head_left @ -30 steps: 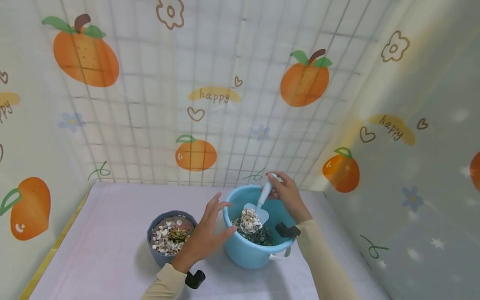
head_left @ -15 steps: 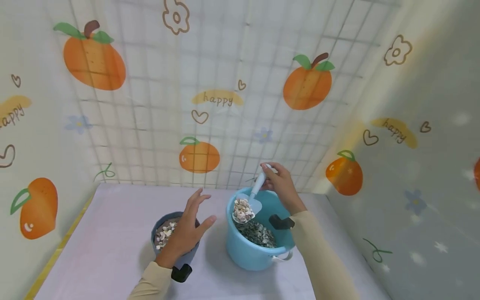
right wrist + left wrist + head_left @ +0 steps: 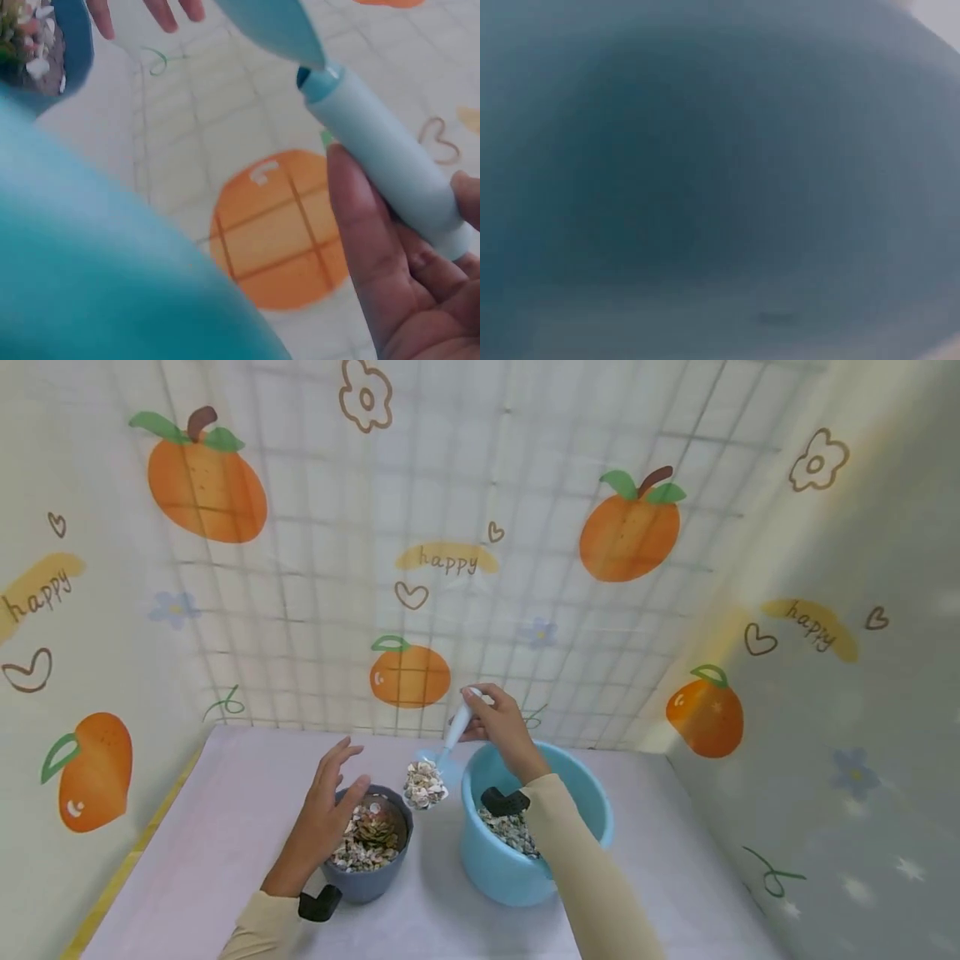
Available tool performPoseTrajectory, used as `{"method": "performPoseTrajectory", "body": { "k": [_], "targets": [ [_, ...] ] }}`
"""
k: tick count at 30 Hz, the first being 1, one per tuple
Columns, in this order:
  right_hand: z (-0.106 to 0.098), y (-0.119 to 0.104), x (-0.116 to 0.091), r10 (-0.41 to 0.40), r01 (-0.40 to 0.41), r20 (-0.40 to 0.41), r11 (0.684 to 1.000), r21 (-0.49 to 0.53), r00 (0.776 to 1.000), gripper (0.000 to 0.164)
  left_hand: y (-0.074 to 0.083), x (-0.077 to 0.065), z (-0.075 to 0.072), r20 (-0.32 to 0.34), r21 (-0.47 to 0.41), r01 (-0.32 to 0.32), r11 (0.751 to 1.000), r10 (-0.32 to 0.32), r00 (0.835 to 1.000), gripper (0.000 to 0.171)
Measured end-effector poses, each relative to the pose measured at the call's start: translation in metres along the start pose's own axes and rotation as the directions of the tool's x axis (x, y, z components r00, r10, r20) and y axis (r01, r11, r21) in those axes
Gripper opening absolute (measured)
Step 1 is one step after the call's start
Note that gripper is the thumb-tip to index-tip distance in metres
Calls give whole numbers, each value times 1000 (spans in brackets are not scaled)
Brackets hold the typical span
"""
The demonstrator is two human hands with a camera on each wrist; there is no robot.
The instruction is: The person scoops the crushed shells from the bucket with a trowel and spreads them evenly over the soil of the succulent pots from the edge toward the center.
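Note:
My right hand (image 3: 501, 727) grips the handle of a light blue trowel (image 3: 459, 720) whose blade carries a heap of pale gravel (image 3: 425, 785). The loaded blade hangs between the bucket and the pot. A succulent (image 3: 377, 833) grows among white stones in the blue-grey flowerpot (image 3: 365, 887). My left hand (image 3: 318, 818), its fingers extended, is at the pot's left side, hiding part of the rim. In the right wrist view, thumb and fingers hold the trowel's handle (image 3: 382, 146). A blurred blue-grey surface (image 3: 720, 180) fills the left wrist view.
A light blue bucket (image 3: 498, 881) with more gravel (image 3: 510, 831) inside stands right of the pot, beneath my right forearm. Both stand on a pale cloth-covered table (image 3: 247, 777). A printed curtain (image 3: 330, 610) hangs over a wire grid behind, with fabric walls at both sides.
My right hand has carried the loaded trowel leftward, out from over the bucket toward the pot. My left hand has moved left, off the bucket's side to the pot's left side.

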State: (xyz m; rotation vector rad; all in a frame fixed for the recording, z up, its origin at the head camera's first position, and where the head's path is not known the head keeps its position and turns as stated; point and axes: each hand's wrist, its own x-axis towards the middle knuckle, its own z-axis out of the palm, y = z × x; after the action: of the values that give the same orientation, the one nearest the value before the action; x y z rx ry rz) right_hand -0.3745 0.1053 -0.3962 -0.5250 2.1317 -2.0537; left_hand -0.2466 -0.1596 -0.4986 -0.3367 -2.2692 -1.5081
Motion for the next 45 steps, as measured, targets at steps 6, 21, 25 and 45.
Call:
{"method": "performPoseTrajectory", "body": {
  "k": [6,21,25,45],
  "targets": [
    [23,2,5,24,-24,22,1000,1,999,41,-21,-9,-10,-13,8,43,999,-42,999,45],
    [37,15,3,68,-67,45,998,-18,997,45,-52,-28,-3,4,-136,151,979,-152,988,50],
    [40,15,3,63,-61,67,998,-30,996,45,-51,-28,-2,7,-195,173,966,-174,985,45],
    [45,16,0,47,-43,85,998,-53,995,39,-52,-28,0,-39,-332,156,931,-178,983,38]
  ]
}}
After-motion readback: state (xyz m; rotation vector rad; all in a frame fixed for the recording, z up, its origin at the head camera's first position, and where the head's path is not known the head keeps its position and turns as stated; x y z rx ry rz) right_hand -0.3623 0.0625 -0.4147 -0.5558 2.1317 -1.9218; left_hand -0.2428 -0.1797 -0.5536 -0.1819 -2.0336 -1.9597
